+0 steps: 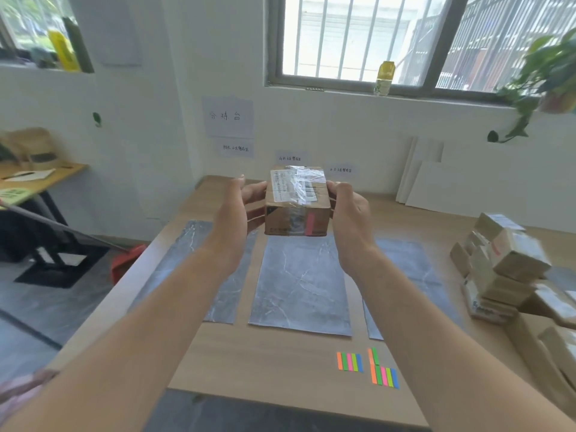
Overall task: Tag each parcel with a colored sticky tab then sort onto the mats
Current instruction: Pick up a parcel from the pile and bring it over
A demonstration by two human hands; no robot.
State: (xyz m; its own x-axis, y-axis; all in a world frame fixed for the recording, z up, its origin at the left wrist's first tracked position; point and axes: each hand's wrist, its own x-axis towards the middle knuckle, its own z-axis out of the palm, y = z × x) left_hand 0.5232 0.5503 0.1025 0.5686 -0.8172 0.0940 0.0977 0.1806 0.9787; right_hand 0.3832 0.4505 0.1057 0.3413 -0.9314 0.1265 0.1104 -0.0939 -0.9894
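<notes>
Above the middle mat [299, 291], gripped one parcel [296, 201] between left hand [240, 213] and right hand [349, 213], both clamped on its ends, pink tab [310, 224] on the near face. Best lowered flat, tab kept visible, onto the matching mat. Counted three mats [193, 244], two tab clusters [350, 362], plus an uncounted pile of parcels [505, 266].

Single view, from a wide-angle camera worn at head height at the near edge of the counter [265, 363]. It faces forward and down, along both forearms, toward the far wall [311, 126] and window [358, 39]. The parcel [296, 201], held between the left hand [237, 219] and right hand [349, 219], sits at frame centre, near the lens. The counter fills the lower middle of the frame. The parcel stack [505, 269] at right and the side desk [40, 179] at far left lie blurred at the margins.
</notes>
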